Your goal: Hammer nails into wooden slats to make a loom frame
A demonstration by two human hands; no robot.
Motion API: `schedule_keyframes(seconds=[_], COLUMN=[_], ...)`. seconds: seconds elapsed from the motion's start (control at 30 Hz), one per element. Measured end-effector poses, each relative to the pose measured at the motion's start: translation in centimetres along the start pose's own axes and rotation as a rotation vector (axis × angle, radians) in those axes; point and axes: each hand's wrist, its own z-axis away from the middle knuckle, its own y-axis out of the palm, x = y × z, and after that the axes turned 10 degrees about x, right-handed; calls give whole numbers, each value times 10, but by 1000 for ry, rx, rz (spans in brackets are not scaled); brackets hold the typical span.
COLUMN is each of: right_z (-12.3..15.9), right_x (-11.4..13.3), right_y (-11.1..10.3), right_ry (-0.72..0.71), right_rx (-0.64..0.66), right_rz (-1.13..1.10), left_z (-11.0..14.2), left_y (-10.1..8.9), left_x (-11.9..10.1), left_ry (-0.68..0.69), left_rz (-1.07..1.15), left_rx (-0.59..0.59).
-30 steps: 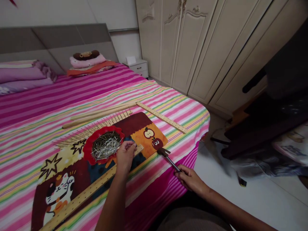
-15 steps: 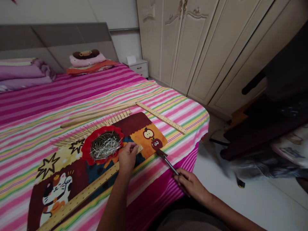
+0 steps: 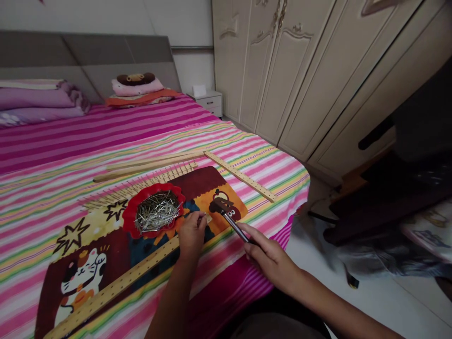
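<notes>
My right hand (image 3: 268, 256) is wrapped round the handle of a hammer (image 3: 231, 222), whose dark head hangs over the mat's apple picture. My left hand (image 3: 191, 234) is closed in a pinch near the right end of a wooden strip (image 3: 123, 282) with rows of small holes. A tiny bright tip at the fingertips looks like a nail (image 3: 205, 214), mostly hidden by the fingers. Just left of that hand, a red scalloped bowl (image 3: 129, 217) full of loose nails (image 3: 158, 212) sits on the patterned mat (image 3: 116, 247).
Behind the bowl lies a wooden strip bristling with nails (image 3: 141, 186). Another holed strip (image 3: 240, 175) is at the right, and plain wooden sticks (image 3: 151, 162) lie farther back. All rest on a striped bed cover (image 3: 282, 174), whose edge drops off at the right.
The hammer has risen and swung leftward, its head now over the apple picture and closer to my left hand. My left hand stays pinched at the strip's end. The view has shifted slightly.
</notes>
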Motion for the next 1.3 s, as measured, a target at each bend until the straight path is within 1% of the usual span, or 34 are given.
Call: schedule_keyframes(seconds=[0.1,0.2,0.33,0.4,0.5,0.63,0.7,0.77,0.87,0.9,0.97,1.03,1.1,1.17,1.23,1.3], right_z=[-11,-21,-28,-28,-24,-22,-24,-26,-27,-27,-28,-28,-28,-28,-28,-29], right_x=[3,2,0,0,-3,-22,-32,-40,-47,-48,-49,-50,-50,-51,-51,-51], right_y=[2,3,2,2,4,10,13,14,15,15,15,15,15,15,15,16], right_ry=[-19,-31,-26,17,100,221,265,278,258,252,247,250,253,257,260,257], right_rx=[30,47,80,73,11,-106,-143,-146,-134,-136,-147,-148,-140,-131,-130,-129], right_rz=[71,136,154,102,-34,-257,-337,-369,-351,-344,-343,-342,-335,-323,-311,-301], left_z=[0,1,1,1,2,3,5,7,6,3,-3,-12,-19,-25,-27,-27], left_y=[1,2,2,2,4,5,-1,-14,-44,-53,-69,-77,-78,-77,-75,-76], left_x=[-1,-2,-1,-1,0,2,4,8,17,21,27,30,31,30,29,29], left_ry=[-5,-2,5,1,11,7,2,7,-39,-72,-124,-165,-200,-214,-195,-177], left_rz=[-22,-49,-82,-72,-43,27,63,29,-172,-255,-411,-522,-582,-613,-627,-596], left_rx=[-5,-5,1,-7,-21,-24,-34,-87,-238,-256,-197,-95,-24,13,34,29])
